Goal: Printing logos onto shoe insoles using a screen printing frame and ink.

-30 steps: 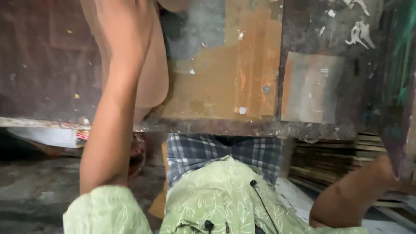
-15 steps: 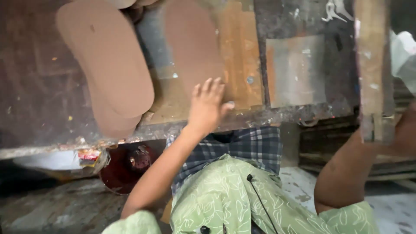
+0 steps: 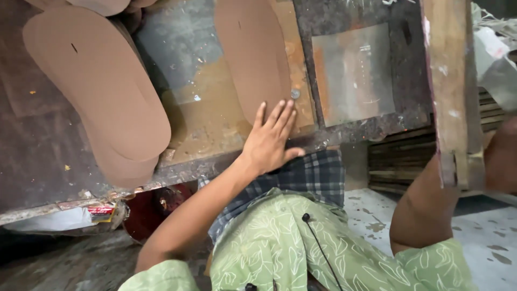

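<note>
My left hand (image 3: 269, 141) lies flat with the fingers spread at the near edge of a worn metal worktable (image 3: 215, 118). Its fingertips rest on the near end of a single brown shoe-sole cutout (image 3: 252, 59). A stack of the same brown sole cutouts (image 3: 99, 86) lies to the left on the table. My right forearm (image 3: 425, 210) reaches up on the right behind a wooden upright bar (image 3: 449, 91). The part of my right hand (image 3: 503, 156) that shows past the bar is at the frame edge, and its grip is hidden.
A grey metal plate (image 3: 353, 73) is fixed to the table right of the single sole. Stacked boards (image 3: 398, 161) sit under the table on the right. A dark red bucket (image 3: 156, 207) and a white bag (image 3: 54, 220) are below the left edge.
My left arm, stretched far over the table a second ago, has drawn back. Its hand now lies lower, on the near end of the single sole. The view has shifted left.
</note>
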